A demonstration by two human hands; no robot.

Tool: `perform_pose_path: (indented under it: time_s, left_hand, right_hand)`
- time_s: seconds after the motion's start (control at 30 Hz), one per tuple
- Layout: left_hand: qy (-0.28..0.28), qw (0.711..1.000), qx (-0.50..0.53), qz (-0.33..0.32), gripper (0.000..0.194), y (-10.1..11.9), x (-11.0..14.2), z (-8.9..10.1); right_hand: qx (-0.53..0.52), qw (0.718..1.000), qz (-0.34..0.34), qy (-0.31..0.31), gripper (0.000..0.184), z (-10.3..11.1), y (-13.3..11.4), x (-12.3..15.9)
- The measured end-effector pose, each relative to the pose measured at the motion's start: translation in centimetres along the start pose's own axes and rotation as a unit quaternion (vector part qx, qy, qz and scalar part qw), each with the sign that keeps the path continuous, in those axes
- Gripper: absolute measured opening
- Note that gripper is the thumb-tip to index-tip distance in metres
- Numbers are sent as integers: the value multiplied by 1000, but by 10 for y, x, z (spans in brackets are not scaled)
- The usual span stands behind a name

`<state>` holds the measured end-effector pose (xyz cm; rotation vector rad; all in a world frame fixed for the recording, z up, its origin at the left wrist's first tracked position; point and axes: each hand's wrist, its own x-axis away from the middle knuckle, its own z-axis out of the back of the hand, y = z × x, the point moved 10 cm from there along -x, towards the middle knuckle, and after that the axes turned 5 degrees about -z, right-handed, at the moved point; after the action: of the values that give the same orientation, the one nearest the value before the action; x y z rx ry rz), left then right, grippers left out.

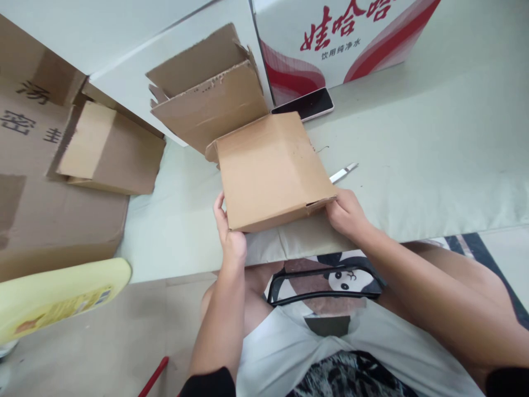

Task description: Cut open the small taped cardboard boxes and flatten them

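A brown cardboard box [273, 171] sits between my two hands near the front edge of the pale green padded surface. Its lid [215, 99] stands up at the far side, tilted back. My left hand [231, 231] grips the near left corner, thumb and fingers along the side. At the near right corner, my right hand [345, 212] has its fingers closed on the edge, where a small gap in the cardboard shows. Just beyond that hand lies a light-coloured utility knife [344, 173], partly hidden by the box.
A phone [314, 105] lies behind the box, against a white and red carton [343, 44]. On the left are a smaller cardboard box [115, 149], a large carton [53, 215] and a yellow container [66, 298]. A black metal frame [322, 298] is between my legs.
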<state>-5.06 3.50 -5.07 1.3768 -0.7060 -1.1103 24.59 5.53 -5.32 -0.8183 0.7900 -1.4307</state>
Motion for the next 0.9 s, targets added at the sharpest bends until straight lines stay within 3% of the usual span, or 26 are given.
perform_pose_path:
  time_s: [0.9]
  left_hand:
    - [-2, 1000, -8, -1, 72, -2, 2, 1]
  right_hand:
    - [-4, 1000, -6, -8, 28, -3, 1, 1]
